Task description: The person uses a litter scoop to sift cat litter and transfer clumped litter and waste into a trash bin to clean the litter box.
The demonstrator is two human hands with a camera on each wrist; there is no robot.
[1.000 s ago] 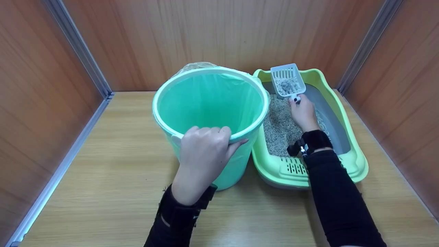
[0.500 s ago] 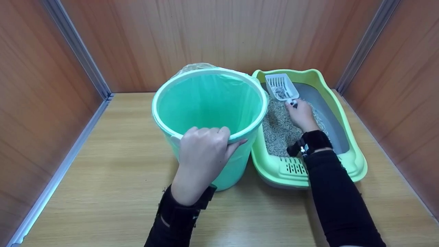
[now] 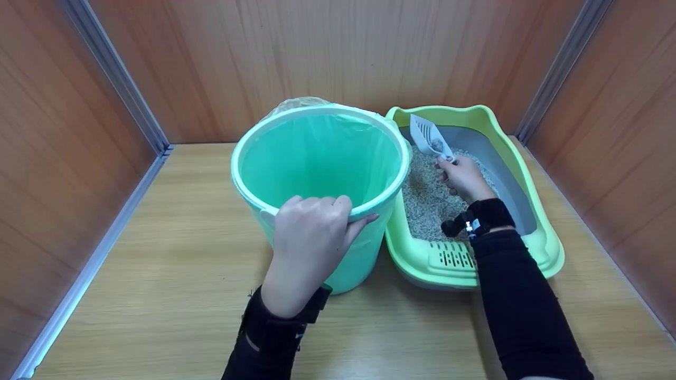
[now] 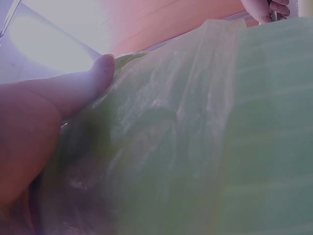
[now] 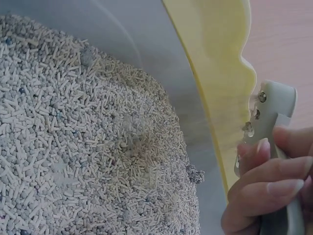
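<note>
My left hand [image 3: 312, 232] grips the near rim of a mint-green bin [image 3: 359, 258] lined with a thin plastic bag. In the left wrist view its thumb lies over the bag [image 4: 181, 98] folded outside the rim. My right hand [image 3: 467, 178] holds a white slotted litter scoop [image 3: 430, 136] by the handle, tilted on its side above the litter box [image 3: 549, 256]. A small grey clump or bit of litter shows in the scoop. Under it lies grey pellet litter [image 5: 88, 132]. In the right wrist view the fingers curl round the scoop's handle.
Bin and litter box stand side by side on a wood-patterned floor [image 3: 174, 253]. Behind them rises a wooden panel [image 3: 338, 53], with side panels left and right joined by grey metal strips. The box has a raised green rim and a slotted front ledge [image 3: 454, 258].
The scoop has come down and slightly left, then turned onto its side. Less litter shows in it. My left hand keeps its grip on the bin rim.
</note>
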